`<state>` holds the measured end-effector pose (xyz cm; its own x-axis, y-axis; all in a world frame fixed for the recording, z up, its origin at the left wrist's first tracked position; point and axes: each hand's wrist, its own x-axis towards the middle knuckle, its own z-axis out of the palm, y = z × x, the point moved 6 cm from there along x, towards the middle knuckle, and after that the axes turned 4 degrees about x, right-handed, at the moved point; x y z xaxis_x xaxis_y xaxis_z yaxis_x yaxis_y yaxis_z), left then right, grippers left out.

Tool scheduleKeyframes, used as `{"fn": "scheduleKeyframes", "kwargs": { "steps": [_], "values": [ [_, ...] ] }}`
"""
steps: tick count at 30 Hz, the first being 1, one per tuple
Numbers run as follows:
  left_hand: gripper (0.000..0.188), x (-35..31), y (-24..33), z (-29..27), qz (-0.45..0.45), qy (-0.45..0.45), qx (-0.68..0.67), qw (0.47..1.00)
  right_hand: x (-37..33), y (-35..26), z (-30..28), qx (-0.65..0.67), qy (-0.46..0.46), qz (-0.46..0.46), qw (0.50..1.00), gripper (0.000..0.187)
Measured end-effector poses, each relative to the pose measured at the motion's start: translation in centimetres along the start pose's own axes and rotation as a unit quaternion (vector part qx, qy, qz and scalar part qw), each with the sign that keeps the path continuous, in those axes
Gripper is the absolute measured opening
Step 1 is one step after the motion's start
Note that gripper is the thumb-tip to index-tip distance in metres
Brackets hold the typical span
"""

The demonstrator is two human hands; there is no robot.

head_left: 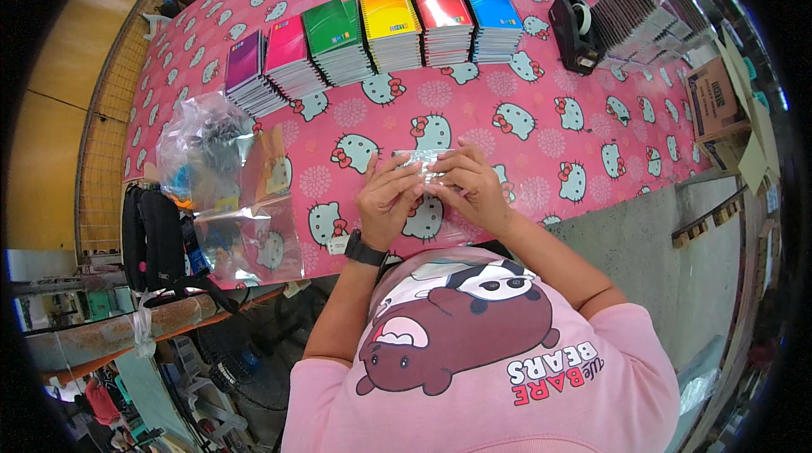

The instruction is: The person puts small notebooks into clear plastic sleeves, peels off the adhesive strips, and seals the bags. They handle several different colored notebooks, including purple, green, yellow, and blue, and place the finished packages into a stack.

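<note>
"Over the pink tablecloth [355, 115], what's there?"
"A shiny clear packet [421, 157], between my left hand [387, 201] and my right hand [475, 192]; both have nearly closed, curled fingers pinching it."

Fingers [461, 177] holding clear plastic [423, 159], notebook stacks [391, 23], pink tablecloth [529, 170]

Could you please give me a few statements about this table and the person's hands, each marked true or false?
The yellow notebook stack stands between the green stack and the red stack. True.
The blue stack is leftmost in its row. False: it is rightmost.
The left hand and the right hand both touch a shiny plastic piece. True.
The right hand wears the dark watch. False: the left hand does.
The black tape dispenser stands right of the blue stack. True.
</note>
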<state>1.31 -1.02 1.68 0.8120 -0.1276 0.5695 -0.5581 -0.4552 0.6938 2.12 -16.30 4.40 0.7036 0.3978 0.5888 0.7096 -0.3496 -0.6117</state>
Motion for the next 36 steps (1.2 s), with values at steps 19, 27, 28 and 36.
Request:
{"fn": "scheduleKeyframes", "kwargs": {
  "steps": [19,27,28,36],
  "values": [
    [0.057,0.7,1.8,-1.8,-0.025,0.114,0.136,0.984,2.1,5.7,2.2,0.232,-0.054,0.344,0.908,0.017],
    [0.060,-1.7,3.8,0.8,0.007,-0.137,0.242,0.961,1.8,10.1,-2.1,0.234,-0.047,0.350,0.906,0.015],
    [0.060,-1.4,3.8,0.8,0.007,-0.138,0.242,0.961,1.7,12.8,-5.0,0.217,-0.014,0.366,0.905,0.018],
    [0.063,-1.6,3.4,1.5,0.010,-0.123,0.222,0.967,-4.3,34.4,-32.1,-0.170,0.380,0.319,0.851,0.034]
  ]
}}
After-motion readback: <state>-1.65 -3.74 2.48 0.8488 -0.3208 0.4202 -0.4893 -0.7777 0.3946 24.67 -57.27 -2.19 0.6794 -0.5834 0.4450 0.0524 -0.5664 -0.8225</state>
